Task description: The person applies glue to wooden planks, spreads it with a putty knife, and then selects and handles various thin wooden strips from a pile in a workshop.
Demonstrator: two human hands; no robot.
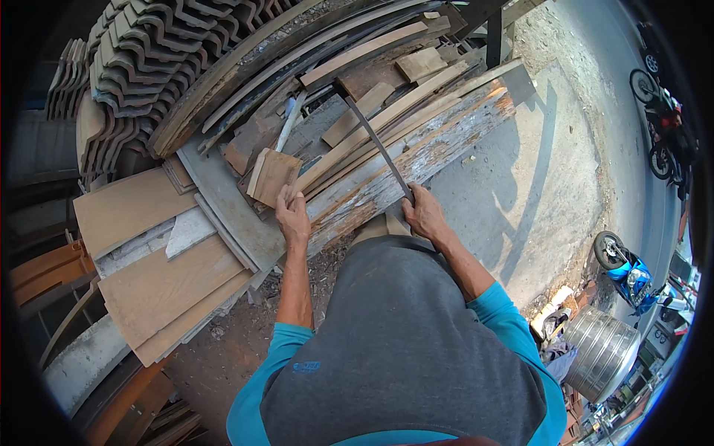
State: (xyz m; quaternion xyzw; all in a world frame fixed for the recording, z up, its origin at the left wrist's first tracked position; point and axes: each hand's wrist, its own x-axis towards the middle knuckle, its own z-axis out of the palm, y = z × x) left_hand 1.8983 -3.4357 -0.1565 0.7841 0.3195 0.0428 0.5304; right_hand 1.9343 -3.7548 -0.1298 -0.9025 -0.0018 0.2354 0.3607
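My left hand (293, 219) grips the lower edge of a short, squarish wood block (277, 178) with thumb and fingers. The block rests tilted among offcuts at the left end of the lumber pile. In my right hand (425, 214) is the near end of a long, thin, dark bar (378, 143). It slants away to the upper left across the boards; its exact kind I cannot make out. Just under it runs a thick, weathered beam (446, 137) with flaking pale paint. A smaller light wood offcut (421, 65) lies farther back.
Stacked roof tiles (149, 67) rise at the far left, with flat wooden panels (171, 290) nearer. On the right, pavement (513, 178) meets a road with parked motorcycles, one of them blue (632, 275). A ribbed metal drum (604, 353) lies at the lower right.
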